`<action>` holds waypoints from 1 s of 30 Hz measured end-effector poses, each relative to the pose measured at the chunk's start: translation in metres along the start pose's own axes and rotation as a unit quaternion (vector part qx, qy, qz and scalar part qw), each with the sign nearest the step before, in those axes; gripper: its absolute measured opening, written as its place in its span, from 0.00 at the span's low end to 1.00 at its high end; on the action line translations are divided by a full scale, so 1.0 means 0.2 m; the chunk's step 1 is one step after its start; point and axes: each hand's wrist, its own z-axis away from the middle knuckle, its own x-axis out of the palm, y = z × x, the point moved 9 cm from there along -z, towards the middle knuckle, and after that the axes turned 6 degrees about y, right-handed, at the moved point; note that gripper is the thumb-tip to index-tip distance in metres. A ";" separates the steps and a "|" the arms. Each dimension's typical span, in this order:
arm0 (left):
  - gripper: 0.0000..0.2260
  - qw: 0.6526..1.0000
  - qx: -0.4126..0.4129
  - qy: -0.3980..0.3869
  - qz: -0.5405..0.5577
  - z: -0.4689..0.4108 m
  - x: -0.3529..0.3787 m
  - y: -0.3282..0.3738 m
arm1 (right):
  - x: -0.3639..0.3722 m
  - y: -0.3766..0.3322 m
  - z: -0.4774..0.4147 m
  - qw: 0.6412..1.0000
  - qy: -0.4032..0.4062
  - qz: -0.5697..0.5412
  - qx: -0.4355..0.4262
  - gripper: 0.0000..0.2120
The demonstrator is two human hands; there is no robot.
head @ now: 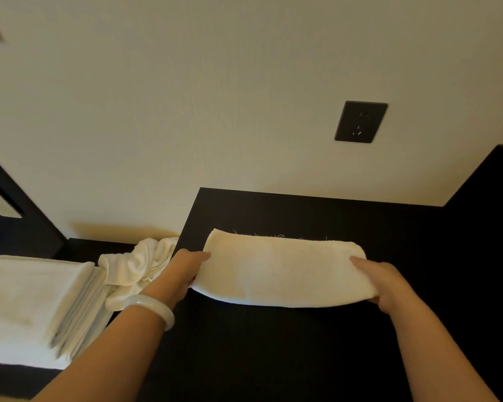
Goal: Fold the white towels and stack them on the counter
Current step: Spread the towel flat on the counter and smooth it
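A pale wall (215, 82) fills the upper frame. Below it, the dark worktop (273, 358) spans the lower centre and right. At lower left lies a stack of folded towels (32, 291). A folded towel (282, 274) lies lengthwise at centre over the worktop, its near edge sagging. The left hand (183, 274) grips its left end and the right hand (384, 282) grips its right end. A crumpled towel (137, 265) lies between the stack and the left hand. A dark socket (360, 122) is on the wall at upper right. A pale bangle (153, 307) circles the left wrist.
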 end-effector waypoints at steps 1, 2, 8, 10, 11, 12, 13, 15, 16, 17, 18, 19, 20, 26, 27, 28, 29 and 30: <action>0.17 1.000 -0.013 -0.006 0.020 0.01 -0.01 -0.01 | 0.01 0.00 0.02 0.999 -0.019 -0.042 0.017 0.26; 0.14 0.999 -0.024 -0.014 0.035 0.02 -0.02 -0.03 | 0.03 -0.01 0.03 0.996 -0.037 -0.073 0.027 0.25; 0.05 0.993 -0.035 -0.040 0.101 0.06 -0.10 -0.12 | 0.25 -0.12 0.20 0.982 -0.113 -0.146 -0.036 0.17; 0.07 0.990 -0.030 -0.031 0.131 0.07 -0.17 -0.14 | 0.36 -0.18 0.28 0.978 -0.139 -0.139 -0.061 0.19; 0.07 0.989 -0.029 -0.022 0.146 0.07 -0.22 -0.15 | 0.43 -0.20 0.31 0.977 -0.153 -0.131 -0.070 0.19; 0.07 0.987 -0.028 -0.013 0.160 0.07 -0.27 -0.16 | 0.49 -0.21 0.35 0.976 -0.164 -0.123 -0.079 0.19; 0.07 0.984 -0.029 -0.005 0.174 0.07 -0.32 -0.17 | 0.54 -0.23 0.38 0.975 -0.173 -0.112 -0.089 0.20; 0.07 0.979 -0.030 0.004 0.204 0.06 -0.43 -0.19 | 0.66 -0.26 0.44 0.973 -0.187 -0.084 -0.112 0.21; 0.07 0.976 -0.030 0.010 0.215 0.05 -0.49 -0.20 | 0.72 -0.28 0.47 0.971 -0.194 -0.071 -0.122 0.22; 0.07 0.974 -0.031 0.018 0.223 0.04 -0.55 -0.21 | 0.77 -0.29 0.51 0.969 -0.200 -0.061 -0.132 0.22; 0.07 0.972 -0.032 0.028 0.230 0.02 -0.62 -0.23 | 0.83 -0.31 0.54 0.966 -0.209 -0.052 -0.144 0.21; 0.07 0.970 -0.033 0.037 0.238 0.00 -0.69 -0.26 | 0.89 -0.32 0.59 0.963 -0.216 -0.044 -0.154 0.19; 0.07 0.968 -0.033 0.045 0.243 -0.02 -0.76 -0.28 | 0.95 -0.33 0.63 0.960 -0.224 -0.038 -0.162 0.18; 0.08 0.975 -0.010 0.065 0.211 -0.17 -1.23 -0.49 | 1.48 -0.29 0.93 0.943 -0.269 0.029 -0.193 0.17; 0.07 0.978 -0.010 0.072 0.195 -0.22 -1.32 -0.54 | 1.59 -0.26 0.99 0.940 -0.276 0.046 -0.195 0.16; 0.07 0.980 -0.011 0.077 0.184 -0.27 -1.41 -0.60 | 1.71 -0.23 1.05 0.937 -0.280 0.066 -0.198 0.17; 0.07 0.980 -0.013 0.080 0.179 -0.34 -1.51 -0.65 | 1.84 -0.20 1.11 0.932 -0.283 0.091 -0.207 0.18; 0.07 0.981 -0.014 0.082 0.176 -0.41 -1.62 -0.71 | 1.96 -0.18 1.17 0.928 -0.283 0.114 -0.215 0.21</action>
